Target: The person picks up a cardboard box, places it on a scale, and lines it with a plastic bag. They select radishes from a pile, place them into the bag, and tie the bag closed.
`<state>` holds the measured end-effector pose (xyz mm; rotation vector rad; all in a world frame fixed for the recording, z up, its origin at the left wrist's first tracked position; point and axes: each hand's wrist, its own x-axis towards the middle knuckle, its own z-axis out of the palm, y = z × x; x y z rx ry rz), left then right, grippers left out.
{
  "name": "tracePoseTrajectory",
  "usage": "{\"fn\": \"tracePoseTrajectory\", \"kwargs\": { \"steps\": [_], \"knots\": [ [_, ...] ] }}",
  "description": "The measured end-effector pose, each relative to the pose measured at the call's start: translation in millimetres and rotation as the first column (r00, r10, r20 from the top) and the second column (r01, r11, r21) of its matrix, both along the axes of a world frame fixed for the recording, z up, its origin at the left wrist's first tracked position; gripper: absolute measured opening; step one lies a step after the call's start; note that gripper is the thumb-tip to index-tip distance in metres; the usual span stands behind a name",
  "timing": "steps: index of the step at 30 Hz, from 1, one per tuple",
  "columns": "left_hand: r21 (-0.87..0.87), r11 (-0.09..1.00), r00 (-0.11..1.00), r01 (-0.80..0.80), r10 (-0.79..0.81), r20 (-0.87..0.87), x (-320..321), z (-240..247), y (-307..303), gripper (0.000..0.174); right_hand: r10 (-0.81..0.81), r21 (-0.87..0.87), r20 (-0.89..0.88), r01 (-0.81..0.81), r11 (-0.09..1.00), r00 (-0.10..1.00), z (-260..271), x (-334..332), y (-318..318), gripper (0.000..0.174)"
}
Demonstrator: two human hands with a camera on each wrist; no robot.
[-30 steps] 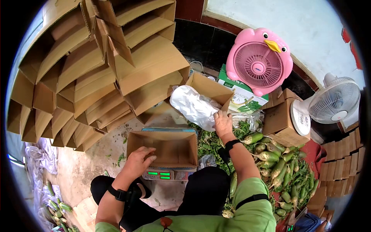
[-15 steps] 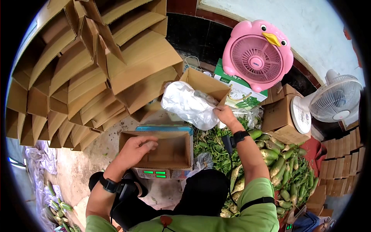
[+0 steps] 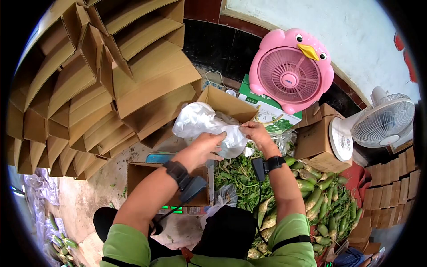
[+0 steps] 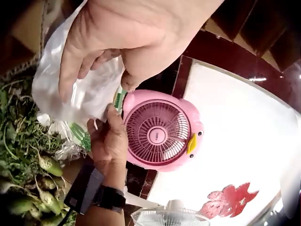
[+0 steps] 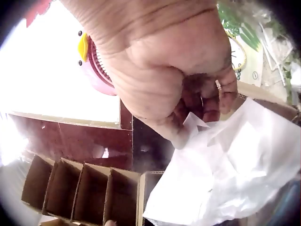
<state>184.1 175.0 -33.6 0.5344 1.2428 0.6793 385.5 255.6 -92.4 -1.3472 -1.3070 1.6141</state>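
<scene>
My right hand (image 3: 257, 133) pinches the edge of a white plastic bag (image 3: 193, 119) between thumb and fingers; the right wrist view shows the bag's corner (image 5: 221, 165) hanging from the fingertips. The bag lies over the front of an open cardboard box (image 3: 229, 103). My left hand (image 3: 205, 149) is at the bag's near side, fingers and thumb spread apart. In the left wrist view those fingers (image 4: 70, 70) overlap the bag, without a grip on it. Below my left forearm, another open cardboard box (image 3: 140, 175) sits on a scale with green digits (image 3: 178, 210).
Stacked cardboard boxes (image 3: 151, 89) rise at the left. Green radishes (image 3: 313, 196) and leafy greens (image 3: 235, 178) lie at the right. A pink fan (image 3: 291, 71) stands on a green-and-white carton (image 3: 267, 107); a white fan (image 3: 378, 120) is on a brown box (image 3: 311, 138).
My left hand has moved from over the box on the scale up and right to the bag. My right hand keeps its pinch on the bag's edge. The head view has shifted slightly.
</scene>
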Motion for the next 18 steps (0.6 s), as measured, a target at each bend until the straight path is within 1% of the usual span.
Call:
{"fn": "tracePoseTrajectory", "kwargs": {
  "steps": [1,3,4,5,7,8,10,13,14,15,16,17,18],
  "knots": [
    [0.004,1.0,1.0,0.004,-0.004,0.005,5.7,-9.9,7.2,0.038,-0.004,0.004,0.005,0.004,1.0,1.0,0.1,-0.2,-1.1,0.011],
    [0.062,0.991,0.992,-0.121,0.12,0.024,14.3,-26.3,16.6,0.037,0.076,0.039,0.088,-0.08,0.996,0.993,1.1,-0.5,-3.6,0.009],
    [0.109,0.978,0.984,-0.18,0.181,0.003,16.8,-28.6,16.6,0.028,0.092,0.03,0.096,-0.095,0.995,0.991,1.2,0.0,-3.8,0.009],
    [0.107,0.978,0.984,-0.177,0.177,0.006,16.2,-31.2,18.8,0.028,0.089,0.029,0.099,-0.092,0.995,0.991,2.5,2.2,-1.9,0.009],
    [0.126,0.987,0.989,-0.101,0.114,-0.098,12.0,-37.2,17.7,0.02,0.03,-0.062,0.052,-0.027,0.998,0.998,2.9,5.5,1.1,0.01],
    [0.12,0.988,0.988,-0.102,0.114,-0.099,11.3,-38.2,16.4,0.02,0.002,-0.063,0.048,0.001,0.998,0.999,0.8,5.1,3.9,0.012],
    [0.149,0.98,0.978,-0.129,0.15,-0.144,9.7,-36.4,15.6,0.02,-0.008,-0.069,0.02,0.01,0.998,1.0,-1.9,8.2,12.6,0.012],
    [0.152,0.98,0.975,-0.129,0.153,-0.161,6.4,-35.2,15.6,0.022,-0.037,-0.088,-0.011,0.036,0.996,0.999,-1.6,9.9,15.5,0.013],
    [0.152,0.98,0.974,-0.132,0.156,-0.164,5.7,-34.3,15.8,0.022,0.035,-0.035,-0.018,-0.035,0.999,0.999,-1.9,9.6,15.6,0.013],
    [0.196,0.971,0.973,-0.14,0.172,-0.157,6.1,-33.2,16.0,0.023,0.106,0.017,-0.021,-0.106,0.994,0.994,-1.8,9.3,14.5,0.014],
    [0.239,0.96,0.971,-0.146,0.185,-0.148,6.5,-32.4,15.6,0.024,0.082,0.167,0.071,-0.093,0.982,0.994,17.7,-3.6,-0.9,0.012],
    [0.238,0.96,0.972,-0.148,0.186,-0.147,5.8,-31.5,17.4,0.024,0.083,0.166,0.073,-0.094,0.982,0.994,14.6,-5.6,-2.6,0.012],
    [0.229,0.967,0.974,-0.111,0.151,-0.167,4.6,-30.3,20.9,0.024,0.192,0.273,0.122,-0.219,0.937,0.974,9.7,-5.8,-2.7,0.01]
  ]
}}
